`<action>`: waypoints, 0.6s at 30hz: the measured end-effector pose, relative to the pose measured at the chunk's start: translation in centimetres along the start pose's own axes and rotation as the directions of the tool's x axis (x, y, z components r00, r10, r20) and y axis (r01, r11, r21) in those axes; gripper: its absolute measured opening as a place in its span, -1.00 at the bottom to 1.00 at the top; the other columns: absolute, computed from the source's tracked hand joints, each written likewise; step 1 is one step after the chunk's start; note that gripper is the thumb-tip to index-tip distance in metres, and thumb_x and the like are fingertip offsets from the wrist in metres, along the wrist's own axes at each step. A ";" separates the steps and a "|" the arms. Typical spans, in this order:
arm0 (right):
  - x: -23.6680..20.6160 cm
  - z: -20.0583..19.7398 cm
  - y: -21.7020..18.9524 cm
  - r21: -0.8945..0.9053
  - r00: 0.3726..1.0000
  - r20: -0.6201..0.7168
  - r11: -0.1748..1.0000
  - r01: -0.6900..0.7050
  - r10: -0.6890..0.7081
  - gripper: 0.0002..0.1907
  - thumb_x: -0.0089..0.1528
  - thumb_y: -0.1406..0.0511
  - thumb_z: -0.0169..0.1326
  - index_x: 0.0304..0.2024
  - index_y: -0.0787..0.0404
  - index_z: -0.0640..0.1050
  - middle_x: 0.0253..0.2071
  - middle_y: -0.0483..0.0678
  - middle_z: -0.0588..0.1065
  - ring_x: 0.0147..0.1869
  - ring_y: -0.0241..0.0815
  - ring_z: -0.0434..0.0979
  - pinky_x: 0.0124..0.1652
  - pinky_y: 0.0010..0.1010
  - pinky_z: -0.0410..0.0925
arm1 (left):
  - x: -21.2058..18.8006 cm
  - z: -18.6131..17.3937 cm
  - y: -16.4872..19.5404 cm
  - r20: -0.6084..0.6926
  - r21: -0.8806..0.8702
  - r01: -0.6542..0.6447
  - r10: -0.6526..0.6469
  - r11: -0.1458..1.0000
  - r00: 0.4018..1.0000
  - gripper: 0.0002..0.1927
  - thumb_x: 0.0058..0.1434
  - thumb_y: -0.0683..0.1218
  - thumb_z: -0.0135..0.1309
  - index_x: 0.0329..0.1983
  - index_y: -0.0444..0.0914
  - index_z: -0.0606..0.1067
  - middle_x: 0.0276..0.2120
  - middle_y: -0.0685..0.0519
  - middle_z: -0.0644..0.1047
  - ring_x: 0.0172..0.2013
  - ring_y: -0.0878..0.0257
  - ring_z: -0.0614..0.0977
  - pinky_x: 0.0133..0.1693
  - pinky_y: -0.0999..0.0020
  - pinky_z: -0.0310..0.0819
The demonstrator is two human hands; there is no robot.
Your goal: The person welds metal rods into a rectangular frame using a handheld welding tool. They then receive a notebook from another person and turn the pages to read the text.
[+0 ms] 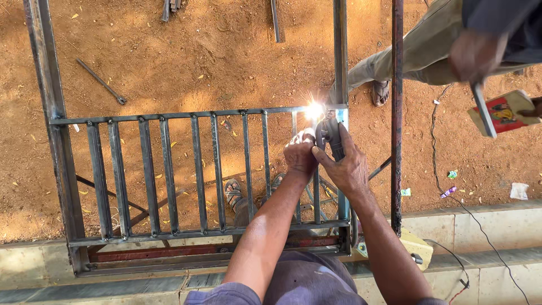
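Right hand: the right hand (345,165) was clenched around a dark welding holder (332,136), just beside the frame's upright.
Left hand: the left hand (300,153) gripped the same holder from the left, fingers curled shut.
Arc: a white welding flash (314,110) burned at the top rail's right corner, just above both hands.
Grille: the grey steel grille (169,175) of upright bars lay flat over red soil.
Package: a red and cream box (504,113) sat at the right edge, held by another person (429,48).
Litter: a white scrap (519,190) lay on the soil near a black cable (451,195).
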State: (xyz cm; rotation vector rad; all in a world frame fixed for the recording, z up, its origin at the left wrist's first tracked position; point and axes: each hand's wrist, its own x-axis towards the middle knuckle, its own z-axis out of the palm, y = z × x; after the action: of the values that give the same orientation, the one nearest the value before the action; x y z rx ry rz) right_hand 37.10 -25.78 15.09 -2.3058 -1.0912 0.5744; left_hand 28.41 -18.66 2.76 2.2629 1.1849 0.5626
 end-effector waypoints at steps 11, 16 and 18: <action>0.2 0.0 -0.7 0.057 0.999 0.035 0.998 -0.008 0.006 0.05 0.17 -0.08 0.30 0.45 0.41 0.20 0.05 0.38 0.54 0.12 0.19 0.61 -0.03 -0.12 0.52 | -0.4 0.1 -0.2 0.148 -0.020 0.088 -0.084 0.996 0.985 -0.73 0.41 0.02 0.10 -0.32 -0.26 0.51 -0.65 0.05 0.53 -0.65 0.22 0.58 -0.60 0.27 0.46; 0.4 -0.1 -1.0 0.048 0.995 0.037 0.994 -0.099 0.097 0.05 0.11 -0.10 0.28 0.44 0.34 0.23 0.02 0.33 0.58 0.07 0.11 0.68 -0.03 -0.12 0.55 | -0.3 -0.5 0.0 0.111 -0.056 0.082 -0.075 0.995 0.991 -0.75 0.39 -0.02 0.02 -0.35 -0.24 0.51 -0.59 0.03 0.57 -0.57 0.23 0.61 -0.52 0.29 0.52; 0.3 -0.3 -1.0 0.042 0.998 0.027 0.997 -0.063 0.062 0.04 0.13 -0.09 0.31 0.44 0.37 0.23 0.02 0.35 0.56 0.07 0.13 0.66 -0.05 -0.13 0.55 | -0.1 -0.7 0.2 0.190 -0.011 0.124 -0.119 0.992 0.974 -0.73 0.47 -0.01 -0.02 -0.29 -0.26 0.51 -0.59 0.01 0.57 -0.56 0.22 0.62 -0.51 0.28 0.53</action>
State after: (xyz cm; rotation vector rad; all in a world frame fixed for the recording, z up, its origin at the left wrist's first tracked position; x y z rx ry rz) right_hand 36.88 -25.07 15.83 -2.3083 -1.0114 0.6464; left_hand 28.09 -18.66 3.45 2.1530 1.2040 0.3050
